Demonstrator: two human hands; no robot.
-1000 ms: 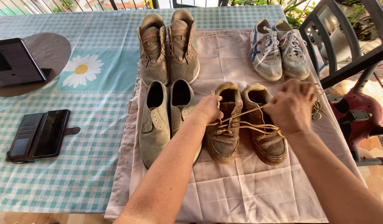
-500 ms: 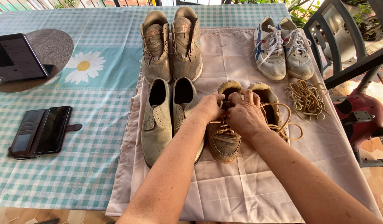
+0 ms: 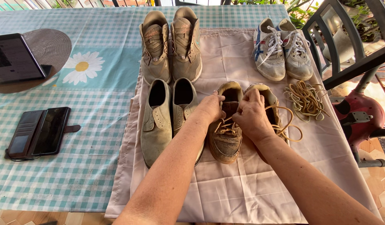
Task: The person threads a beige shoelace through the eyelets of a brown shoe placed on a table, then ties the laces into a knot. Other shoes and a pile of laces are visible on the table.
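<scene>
A worn brown shoe (image 3: 225, 141) lies on a pale cloth (image 3: 242, 191) beside its mate (image 3: 269, 98). My left hand (image 3: 210, 109) grips the shoe's left collar by the tongue. My right hand (image 3: 251, 116) pinches the tan lace (image 3: 289, 125) at the upper eyelets; the lace loops out to the right over the mate. Much of the mate is hidden under my right hand and forearm.
On the cloth are also grey slip-ons (image 3: 167, 116), tan sneakers (image 3: 171, 43), white sneakers (image 3: 282, 48) and a heap of loose tan laces (image 3: 306, 100). A phone in a wallet case (image 3: 38, 133) and a tablet (image 3: 13, 58) lie left. A metal chair (image 3: 346, 50) stands right.
A second ago my right hand held the lace stretched far to the right. It has come back in to the left shoe's eyelets, and the lace now lies slack in a loop.
</scene>
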